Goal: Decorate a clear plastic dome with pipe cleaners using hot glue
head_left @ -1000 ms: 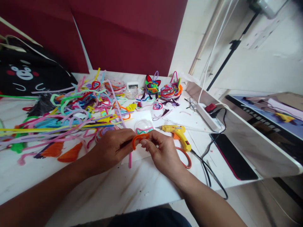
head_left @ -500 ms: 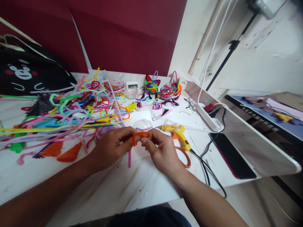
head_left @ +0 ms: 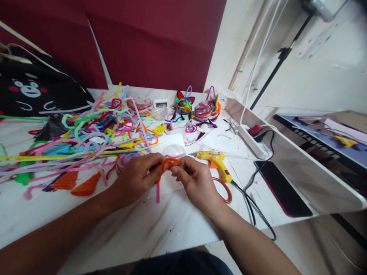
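An orange pipe cleaner [head_left: 171,162] is bent into a small loop between my hands. My left hand [head_left: 140,175] pinches one side of it, and my right hand [head_left: 196,178] grips the other side with thumb and fingers. Just behind the fingers, a clear plastic dome [head_left: 173,150] with pink pipe cleaner at its edge rests on a white sheet [head_left: 169,187]. Below my left fingers sticks out the end of a pink pipe cleaner [head_left: 158,193]. A yellow glue gun [head_left: 215,158] lies just right of my right hand, near orange-handled scissors [head_left: 225,191].
A tangled heap of coloured pipe cleaners [head_left: 94,133] covers the left side. Decorated balls [head_left: 185,105] with tassels stand at the back. On the right are a black phone [head_left: 282,189], a power strip [head_left: 250,141] and a raised board edge [head_left: 304,172]. A black bag [head_left: 37,84] sits far left.
The orange pipe cleaner has been bent further, its arch now curling into a tighter loop. Both hands stay in nearly the same place; the view has shifted slightly.
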The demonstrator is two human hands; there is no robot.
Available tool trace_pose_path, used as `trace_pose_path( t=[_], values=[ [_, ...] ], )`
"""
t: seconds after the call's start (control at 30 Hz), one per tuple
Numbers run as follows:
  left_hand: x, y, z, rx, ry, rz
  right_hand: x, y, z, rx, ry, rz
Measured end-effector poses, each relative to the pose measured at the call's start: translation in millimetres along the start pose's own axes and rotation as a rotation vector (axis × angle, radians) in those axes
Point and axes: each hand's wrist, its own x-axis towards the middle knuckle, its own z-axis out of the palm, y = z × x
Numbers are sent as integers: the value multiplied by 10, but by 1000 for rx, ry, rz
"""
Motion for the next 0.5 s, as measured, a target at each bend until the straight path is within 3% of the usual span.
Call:
trace_pose_path(
  t=[0.37,0.5],
  values=[
    [-63,-119,19,159,-42,212,-32,-81,-32,-260,-42,-75],
    [-63,-71,51,63,15,132,-32,-103,-24,-218,7,-79]
  ],
)
